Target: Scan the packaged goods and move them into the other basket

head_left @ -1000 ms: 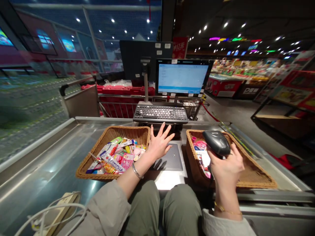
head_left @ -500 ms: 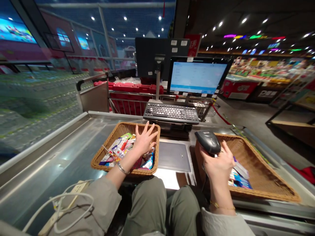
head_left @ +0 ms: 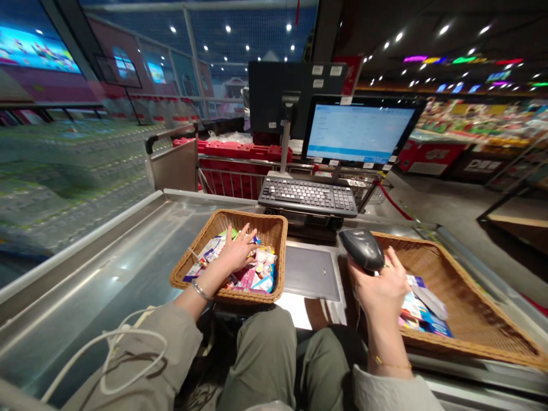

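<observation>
My left hand reaches into the left wicker basket, fingers spread over a jumble of small packaged goods. Whether its fingertips touch any of the packets I cannot tell. In my right hand is a black barcode scanner, held up at the near left side of the right wicker basket. That second basket contains a few packages, blue and white among them, partly hidden by my wrist.
Behind the baskets stand a keyboard and a lit monitor. A grey panel lies between the baskets on the metal counter. A white cable loops over my left sleeve. Beyond the counter is a shopping cart.
My left hand has moved left and lower over the packets in the left basket, uncovering those on its right side. My right hand still holds the scanner. The view has shifted slightly.
</observation>
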Demonstrator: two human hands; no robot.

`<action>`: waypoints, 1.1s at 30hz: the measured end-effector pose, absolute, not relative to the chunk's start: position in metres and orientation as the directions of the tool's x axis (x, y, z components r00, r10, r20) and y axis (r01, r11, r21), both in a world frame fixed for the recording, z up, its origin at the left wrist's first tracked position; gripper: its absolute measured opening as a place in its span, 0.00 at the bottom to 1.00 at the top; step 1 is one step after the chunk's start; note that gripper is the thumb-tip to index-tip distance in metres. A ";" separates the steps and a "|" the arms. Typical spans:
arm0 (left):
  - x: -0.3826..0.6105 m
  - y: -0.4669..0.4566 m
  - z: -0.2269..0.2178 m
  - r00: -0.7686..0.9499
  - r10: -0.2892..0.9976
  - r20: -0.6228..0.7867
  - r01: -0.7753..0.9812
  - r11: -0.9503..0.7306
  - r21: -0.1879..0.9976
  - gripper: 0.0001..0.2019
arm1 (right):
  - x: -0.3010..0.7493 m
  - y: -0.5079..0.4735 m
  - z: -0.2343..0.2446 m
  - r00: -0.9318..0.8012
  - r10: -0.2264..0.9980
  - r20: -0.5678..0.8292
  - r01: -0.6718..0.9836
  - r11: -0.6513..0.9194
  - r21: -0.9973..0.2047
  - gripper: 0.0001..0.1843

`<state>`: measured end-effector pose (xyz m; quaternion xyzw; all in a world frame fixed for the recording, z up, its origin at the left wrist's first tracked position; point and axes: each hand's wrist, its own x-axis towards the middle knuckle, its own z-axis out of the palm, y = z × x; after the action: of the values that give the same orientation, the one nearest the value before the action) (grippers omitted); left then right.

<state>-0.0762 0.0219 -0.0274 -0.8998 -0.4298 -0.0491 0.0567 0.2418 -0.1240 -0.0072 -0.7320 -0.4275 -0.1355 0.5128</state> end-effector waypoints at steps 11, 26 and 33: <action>-0.076 0.031 -0.043 0.674 0.736 -0.056 0.732 -0.677 -0.080 0.10 | 0.235 -0.125 -0.005 0.605 0.451 0.657 0.760 -0.082 -0.644 0.24; -0.075 0.039 -0.022 0.574 0.808 0.134 0.808 -0.585 0.064 0.12 | 0.239 -0.129 -0.009 0.595 0.465 0.655 0.767 -0.088 -0.635 0.23; -0.073 0.043 -0.024 0.345 0.912 0.222 0.921 -0.374 0.104 0.17 | 0.240 -0.129 -0.010 0.611 0.461 0.644 0.756 -0.098 -0.647 0.23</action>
<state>-0.0727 0.0432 -0.0244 -0.8200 -0.5589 -0.1221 0.0195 0.2399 -0.1289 -0.0100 -0.7276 -0.4182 -0.1407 0.5253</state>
